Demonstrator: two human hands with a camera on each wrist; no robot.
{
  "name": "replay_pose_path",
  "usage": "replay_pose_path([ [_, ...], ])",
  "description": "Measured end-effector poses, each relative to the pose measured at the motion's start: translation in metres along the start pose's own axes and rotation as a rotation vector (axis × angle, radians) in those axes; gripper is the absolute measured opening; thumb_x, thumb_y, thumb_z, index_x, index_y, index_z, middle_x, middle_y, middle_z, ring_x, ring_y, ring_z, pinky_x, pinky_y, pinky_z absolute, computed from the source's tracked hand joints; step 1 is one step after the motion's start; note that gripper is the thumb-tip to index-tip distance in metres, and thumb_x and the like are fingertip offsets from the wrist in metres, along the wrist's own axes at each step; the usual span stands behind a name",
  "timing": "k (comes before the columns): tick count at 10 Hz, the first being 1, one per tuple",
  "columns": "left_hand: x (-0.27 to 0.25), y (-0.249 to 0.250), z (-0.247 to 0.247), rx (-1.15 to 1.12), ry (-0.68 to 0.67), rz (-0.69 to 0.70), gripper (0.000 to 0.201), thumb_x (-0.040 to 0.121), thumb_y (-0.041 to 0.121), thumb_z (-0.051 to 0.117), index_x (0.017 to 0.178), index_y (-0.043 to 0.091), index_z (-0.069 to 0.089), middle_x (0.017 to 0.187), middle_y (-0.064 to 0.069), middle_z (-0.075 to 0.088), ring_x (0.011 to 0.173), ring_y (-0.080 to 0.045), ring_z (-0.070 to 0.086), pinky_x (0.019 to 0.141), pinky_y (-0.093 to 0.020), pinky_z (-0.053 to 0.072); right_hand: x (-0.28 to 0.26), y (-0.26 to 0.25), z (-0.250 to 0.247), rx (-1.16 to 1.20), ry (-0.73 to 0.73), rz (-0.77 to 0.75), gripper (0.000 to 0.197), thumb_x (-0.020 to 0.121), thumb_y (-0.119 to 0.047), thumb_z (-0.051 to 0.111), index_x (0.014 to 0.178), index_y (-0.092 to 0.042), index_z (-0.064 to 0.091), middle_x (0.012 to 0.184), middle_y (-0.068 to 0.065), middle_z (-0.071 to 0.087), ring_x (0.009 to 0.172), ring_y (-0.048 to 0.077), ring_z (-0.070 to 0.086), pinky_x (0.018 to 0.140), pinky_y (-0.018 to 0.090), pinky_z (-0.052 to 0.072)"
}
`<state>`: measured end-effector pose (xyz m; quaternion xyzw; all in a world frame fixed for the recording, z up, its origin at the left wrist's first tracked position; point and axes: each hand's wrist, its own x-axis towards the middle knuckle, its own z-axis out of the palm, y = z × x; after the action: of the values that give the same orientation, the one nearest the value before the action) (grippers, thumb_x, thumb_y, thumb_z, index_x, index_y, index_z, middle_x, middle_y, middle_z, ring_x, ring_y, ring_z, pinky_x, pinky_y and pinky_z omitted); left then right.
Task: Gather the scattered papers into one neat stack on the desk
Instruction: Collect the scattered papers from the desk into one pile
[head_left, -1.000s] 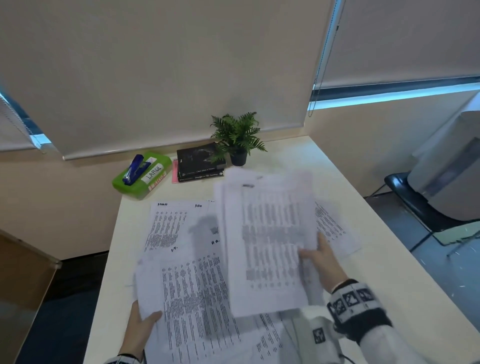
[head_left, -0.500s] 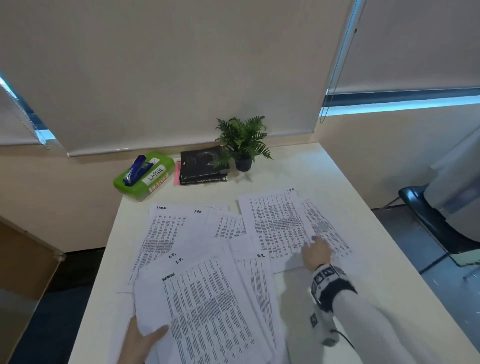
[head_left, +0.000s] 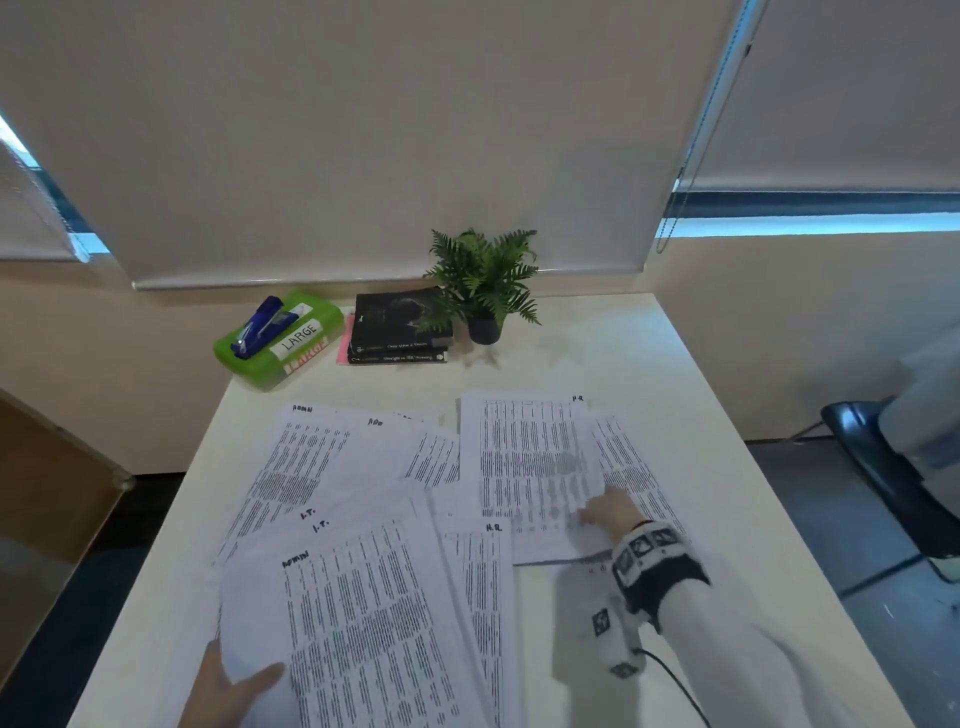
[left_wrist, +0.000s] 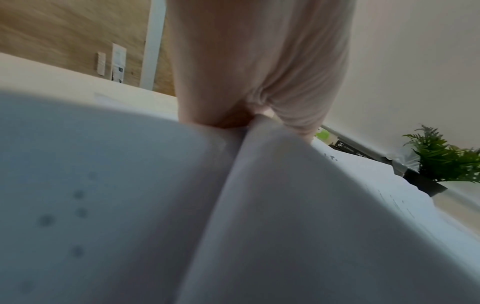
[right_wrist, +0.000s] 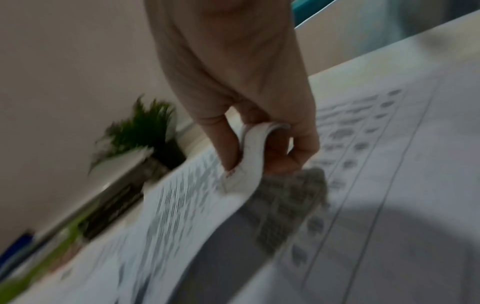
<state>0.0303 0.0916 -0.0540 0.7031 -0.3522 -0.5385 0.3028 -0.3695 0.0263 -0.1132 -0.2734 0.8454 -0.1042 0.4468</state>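
At the near edge of the desk (head_left: 649, 374), the left hand (head_left: 223, 686) is gripping the near-left corner of a printed bundle (head_left: 374, 623), thumb lying on top of the page and the other fingers hidden beneath; the left wrist view is showing the paper edges pinched against the palm. That top sheet is carrying a handwritten word at its upper left that is looking like "ADMIN". Two sheets peeking out just behind it are each marked "I.T.", and a sheet (head_left: 480, 587) tucked under the bundle's right side is reading "H.R" at its top.

Farther out and to the right, the right hand (head_left: 605, 512) is pinching the right edge of a printed sheet (head_left: 524, 467), thumb on one side and curled fingers on the other, and the paper is curling up off the page beneath it in the right wrist view. This sheet is marked "H.R" at its top right corner. Another printed page (head_left: 631, 467) is lying under it, angled to the right.

To the left, more papers (head_left: 301, 467) are sprawling across the desk, overlapping one another, one headed "ADMIN" and the next something like "ADM".

Along the far edge, a green box (head_left: 280, 343) is wearing a white label reading "LARGE", with a blue stapler (head_left: 257, 325) resting on its lid. Beside it two black books (head_left: 397, 327) are lying stacked, their spine titles too small to read, and a small potted fern (head_left: 483, 280) is standing just right of them.
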Motion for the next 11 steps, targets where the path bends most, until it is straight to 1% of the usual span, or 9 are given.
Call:
replay_pose_path([
  [1,0.001,-0.005,-0.001,-0.04,0.056,-0.014,0.071,0.076,-0.02,0.062,0.138,-0.016,0.027,0.147,-0.032,0.029,0.138,-0.041,0.027,0.113,-0.044,0.017,-0.02,0.016,-0.051,-0.291,-0.084,-0.103,0.018,0.097,-0.017,0.042,0.096,-0.006,0.057,0.111,0.016,0.061,0.098,0.024,0.054,0.092,0.026,0.044],
  [2,0.029,-0.041,-0.007,0.001,0.057,0.01,0.095,0.063,0.014,0.083,0.14,-0.008,0.032,0.144,-0.027,0.037,0.133,-0.04,0.034,0.113,-0.052,0.023,-0.006,0.038,-0.073,-0.225,0.124,0.038,0.016,0.091,-0.015,0.049,0.105,-0.011,0.055,0.125,0.019,0.055,0.103,0.024,0.05,0.099,0.033,0.039],
  [4,0.033,-0.048,-0.004,0.071,0.085,-0.01,0.07,0.077,-0.007,0.069,0.138,-0.005,0.034,0.138,-0.025,0.044,0.126,-0.041,0.043,0.103,-0.051,0.034,-0.016,0.046,-0.052,-0.32,0.388,0.181,0.093,0.059,-0.041,0.082,0.13,-0.007,0.032,0.133,0.019,0.036,0.126,0.033,0.035,0.103,0.042,0.035],
  [5,0.031,-0.049,-0.004,0.054,0.073,-0.013,0.069,0.078,-0.006,0.069,0.137,-0.001,0.034,0.137,-0.025,0.045,0.123,-0.041,0.046,0.099,-0.052,0.037,-0.023,0.038,-0.048,-0.29,0.328,0.243,0.084,0.059,-0.042,0.081,0.122,-0.008,0.038,0.125,0.017,0.044,0.116,0.032,0.047,0.096,0.041,0.043],
  [6,0.033,-0.054,-0.002,0.067,0.068,-0.011,0.072,0.079,-0.002,0.069,0.139,0.0,0.031,0.139,-0.023,0.044,0.124,-0.04,0.045,0.101,-0.052,0.037,-0.028,0.04,-0.057,-0.272,0.195,0.246,0.04,0.076,-0.05,0.066,0.082,-0.014,0.05,0.092,0.002,0.052,0.105,0.021,0.058,0.096,0.029,0.045],
  [8,0.029,-0.053,0.003,0.084,0.069,0.015,0.072,0.079,-0.001,0.07,0.138,0.001,0.031,0.138,-0.022,0.044,0.124,-0.038,0.045,0.104,-0.051,0.037,-0.02,0.073,-0.066,-0.113,0.084,-0.035,0.029,0.086,-0.004,0.058,0.063,-0.015,0.042,0.075,0.001,0.046,0.094,0.017,0.041,0.081,0.024,0.037],
  [9,0.025,-0.052,0.006,0.07,0.062,0.04,0.071,0.081,0.001,0.068,0.141,0.003,0.029,0.14,-0.02,0.043,0.126,-0.037,0.044,0.105,-0.05,0.035,-0.038,0.078,-0.081,0.128,0.311,-0.156,0.034,0.09,0.0,0.047,0.124,-0.001,0.05,0.129,0.015,0.05,0.122,0.027,0.043,0.106,0.041,0.035],
  [10,0.02,-0.05,0.008,0.085,0.064,0.058,0.069,0.082,0.0,0.066,0.14,0.003,0.03,0.139,-0.019,0.044,0.126,-0.036,0.045,0.105,-0.048,0.035,-0.067,0.072,-0.095,0.322,0.522,-0.311,0.055,0.092,-0.006,0.044,0.145,-0.008,0.031,0.148,0.017,0.037,0.132,0.036,0.038,0.108,0.048,0.032],
  [11,0.018,-0.05,0.007,0.074,0.049,0.053,0.068,0.082,-0.001,0.066,0.14,0.004,0.031,0.138,-0.018,0.046,0.125,-0.035,0.046,0.103,-0.048,0.037,-0.087,0.059,-0.097,0.614,0.385,-0.392,0.043,0.083,0.004,0.049,0.125,-0.004,0.046,0.13,0.021,0.052,0.119,0.038,0.05,0.097,0.047,0.042],
])
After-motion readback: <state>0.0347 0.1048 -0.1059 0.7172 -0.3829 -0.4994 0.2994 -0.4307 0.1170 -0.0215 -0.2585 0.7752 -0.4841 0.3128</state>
